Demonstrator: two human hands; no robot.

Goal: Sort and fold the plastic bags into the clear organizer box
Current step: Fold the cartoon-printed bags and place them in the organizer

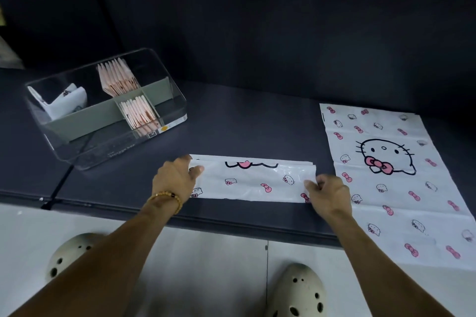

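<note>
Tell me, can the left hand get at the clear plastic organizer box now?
Probably yes: the clear plastic organizer box stands open-topped, nothing lying between. But the left hand is holding the folded white cartoon-print bag.

A single head-worn wide-angle camera looks forward and steeply down from close above the dark tabletop [257, 123]. The tabletop's near edge crosses at 6 o'clock, with pale floor [206, 265] below it and a dark wall at 12 o'clock.
</note>
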